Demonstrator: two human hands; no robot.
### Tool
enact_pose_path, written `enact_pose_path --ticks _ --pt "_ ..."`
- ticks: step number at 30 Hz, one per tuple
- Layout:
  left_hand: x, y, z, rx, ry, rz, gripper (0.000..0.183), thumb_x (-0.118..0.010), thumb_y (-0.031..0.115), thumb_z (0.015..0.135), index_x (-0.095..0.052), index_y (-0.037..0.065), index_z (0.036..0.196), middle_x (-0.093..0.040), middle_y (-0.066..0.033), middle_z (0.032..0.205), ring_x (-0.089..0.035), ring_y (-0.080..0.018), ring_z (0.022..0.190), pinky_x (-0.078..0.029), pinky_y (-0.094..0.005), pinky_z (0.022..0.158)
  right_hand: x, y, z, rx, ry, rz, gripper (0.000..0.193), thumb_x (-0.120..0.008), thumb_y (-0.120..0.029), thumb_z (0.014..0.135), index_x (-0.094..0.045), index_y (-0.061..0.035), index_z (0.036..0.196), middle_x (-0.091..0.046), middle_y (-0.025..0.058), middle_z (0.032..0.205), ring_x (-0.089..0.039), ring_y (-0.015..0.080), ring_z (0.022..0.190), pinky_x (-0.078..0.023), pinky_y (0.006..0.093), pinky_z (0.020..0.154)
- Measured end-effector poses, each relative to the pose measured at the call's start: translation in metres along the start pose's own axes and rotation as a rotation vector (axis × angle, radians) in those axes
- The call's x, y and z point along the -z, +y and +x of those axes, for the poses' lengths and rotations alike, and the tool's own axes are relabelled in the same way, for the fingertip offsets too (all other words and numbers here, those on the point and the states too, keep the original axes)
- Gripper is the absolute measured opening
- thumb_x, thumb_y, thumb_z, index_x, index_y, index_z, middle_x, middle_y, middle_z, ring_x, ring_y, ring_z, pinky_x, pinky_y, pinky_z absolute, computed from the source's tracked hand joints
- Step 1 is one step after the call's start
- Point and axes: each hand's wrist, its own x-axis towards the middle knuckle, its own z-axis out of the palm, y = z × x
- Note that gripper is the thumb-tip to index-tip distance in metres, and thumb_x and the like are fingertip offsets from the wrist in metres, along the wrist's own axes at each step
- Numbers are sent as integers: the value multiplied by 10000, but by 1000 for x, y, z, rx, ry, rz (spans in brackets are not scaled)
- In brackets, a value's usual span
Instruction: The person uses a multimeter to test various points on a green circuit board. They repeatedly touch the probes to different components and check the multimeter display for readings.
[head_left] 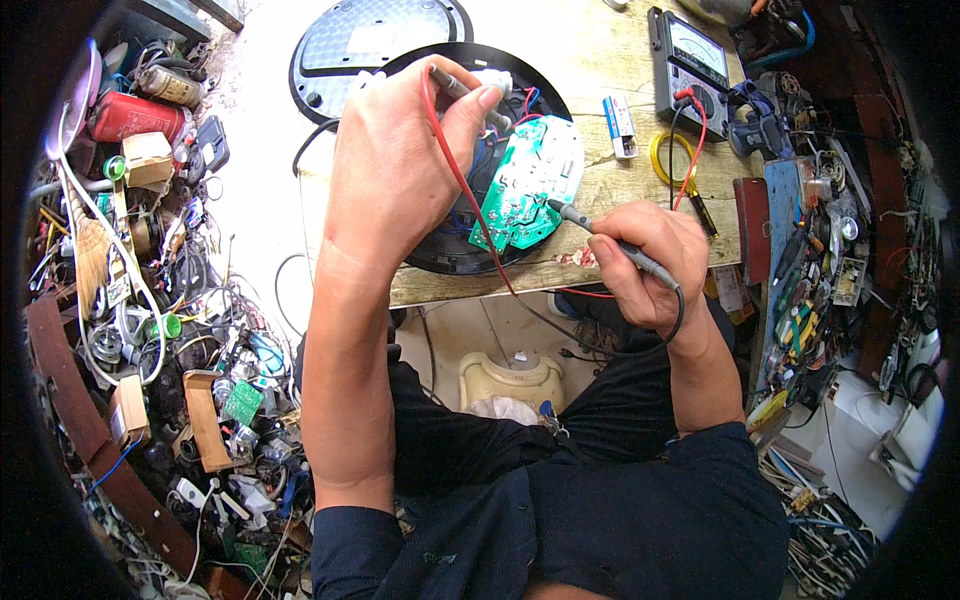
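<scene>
My left hand (pixel 395 150) is closed round a test probe (pixel 447 82) with a red lead, angled down toward the board's upper left edge. Whether its tip makes contact is hard to see. Pinched in my right hand (pixel 652 262) is a second test probe (pixel 632 257) with a black lead, its tip at the face of the green circuit board (pixel 528 185). That board lies tilted, solder side up, over a round black housing (pixel 455 262), with red and blue wires near its top. Both leads hang below my hands. The analog multimeter (pixel 690 60) stands at the far right.
Behind the housing lies a round dark cover (pixel 335 62). A small blue-and-white box (pixel 620 127) and a yellow coil (pixel 672 158) rest on the wooden table (pixel 430 290). Parts and cables crowd both sides; a cream plastic container (pixel 510 378) stands between my legs.
</scene>
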Motion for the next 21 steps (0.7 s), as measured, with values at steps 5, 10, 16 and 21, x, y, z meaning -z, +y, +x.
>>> enact_pose_path --ticks 5,10,16,21 --pt "-6 -8 2 -152 108 -39 194 -773 174 1006 -765 -19 997 -651 -122 607 -641 -198 519 -495 -346 537 1 -1 0 24 3 10 205 -804 25 844 -702 -34 1012 -724 105 802 -695 266 617 -517 366 546" --pt "-5 -5 1 -137 106 -15 195 -773 175 1004 -765 -20 1001 -658 -127 613 -651 -209 526 -504 -353 544 1 -1 -1 44 -24 4 210 -813 19 839 -708 -35 1013 -731 106 816 -717 279 642 -540 369 567" --pt "-5 -8 2 -149 108 -31 192 -776 173 1001 -765 -19 997 -663 -129 617 -658 -212 526 -507 -352 544 -2 -2 -1 51 -25 -23 199 -820 10 845 -709 -38 1004 -736 107 823 -722 281 650 -545 375 573" --pt "-5 -8 1 -144 107 -46 188 -779 167 998 -763 -20 993 -666 -134 621 -665 -212 529 -509 -348 543 -3 0 -2 66 -42 -51 206 -831 0 841 -712 -40 1003 -739 106 832 -727 282 661 -544 378 571"
